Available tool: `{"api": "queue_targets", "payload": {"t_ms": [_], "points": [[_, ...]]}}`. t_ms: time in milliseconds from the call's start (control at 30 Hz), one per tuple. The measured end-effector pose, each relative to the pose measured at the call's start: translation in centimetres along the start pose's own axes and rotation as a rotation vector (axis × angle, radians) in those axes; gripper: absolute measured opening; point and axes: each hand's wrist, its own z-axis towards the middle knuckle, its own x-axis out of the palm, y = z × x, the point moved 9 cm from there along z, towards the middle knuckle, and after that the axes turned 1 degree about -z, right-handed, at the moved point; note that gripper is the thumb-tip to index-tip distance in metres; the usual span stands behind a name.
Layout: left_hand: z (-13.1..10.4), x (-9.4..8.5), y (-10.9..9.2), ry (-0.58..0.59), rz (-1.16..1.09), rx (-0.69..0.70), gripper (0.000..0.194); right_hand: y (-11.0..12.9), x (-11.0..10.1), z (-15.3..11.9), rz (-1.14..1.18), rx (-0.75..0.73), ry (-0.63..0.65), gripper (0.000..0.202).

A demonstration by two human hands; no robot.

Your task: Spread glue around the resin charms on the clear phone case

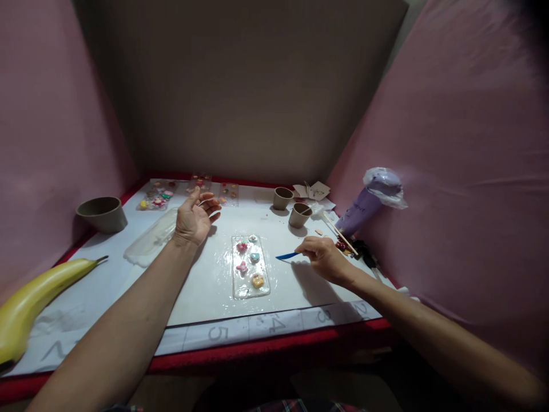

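Note:
In the head view my left hand (197, 216) is raised over the left part of the table, palm up, fingers spread, holding nothing. My right hand (321, 256) pinches a small blue plastic knife (286, 256), its tip pointing left. Left of the knife lies a clear phone case (251, 266) on the wet-looking white sheet. Stuck on or lying on the case are several small charms, among them a pink bow-like one (242, 268), a light blue one (254, 257) and a yellow one (258, 281). The knife does not touch the case.
Decorated clear cases (156, 196) lie at the back left. A whitish smeared plastic piece (150, 243) is under my left forearm. Around stand a grey bowl (103, 216), two small cups (299, 216), a purple tumbler (360, 209) and a toy banana (40, 294). A stick (341, 233) lies right.

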Motion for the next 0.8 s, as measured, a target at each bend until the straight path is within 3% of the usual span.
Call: {"api": "queue_targets", "payload": {"t_ms": [400,567,800], "points": [[-0.1,0.0,0.0,-0.015,-0.023,-0.01,0.038,3.1,0.6,-2.8,0.038,0.019,0.073,0.049],[-0.3,0.0,-0.1,-0.018,-0.031,-0.006,0.038,4.5,0.6,-3.3,0.077,0.014,0.103,0.043],[-0.1,-0.2,-0.1,-0.033,-0.025,-0.005,0.042,2.7,0.2,-3.5,0.342,0.255,0.148,0.032]]}}
